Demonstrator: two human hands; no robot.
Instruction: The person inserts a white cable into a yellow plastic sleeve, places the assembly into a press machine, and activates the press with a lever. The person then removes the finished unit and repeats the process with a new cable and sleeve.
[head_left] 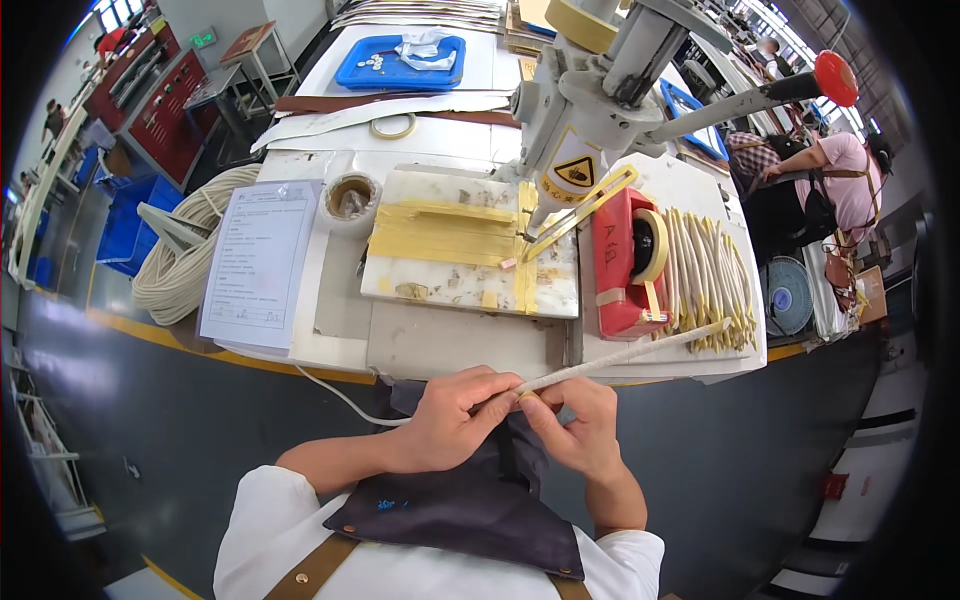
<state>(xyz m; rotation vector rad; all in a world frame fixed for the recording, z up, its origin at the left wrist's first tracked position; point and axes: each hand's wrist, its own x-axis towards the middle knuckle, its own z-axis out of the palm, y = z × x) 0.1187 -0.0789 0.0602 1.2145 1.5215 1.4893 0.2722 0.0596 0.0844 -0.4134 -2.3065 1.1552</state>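
In front of my dark apron, both hands are closed on a thick off-white cord. My left hand wraps its fingers round the cord, while my right hand pinches it close beside, the thumbs nearly meeting. A small bit of yellow tape shows between the thumbs. From my hands the cord's free end reaches up and right, over the table edge, to a taped tip near a bundle of cut cords with yellow-taped ends. Behind my left hand the cord trails down past the table edge toward a large coil.
A hand press with a red-knobbed lever stands over a white board marked with yellow tape. Beside it sits a red tape dispenser. A printed sheet and tape roll lie left; a blue tray lies farther back.
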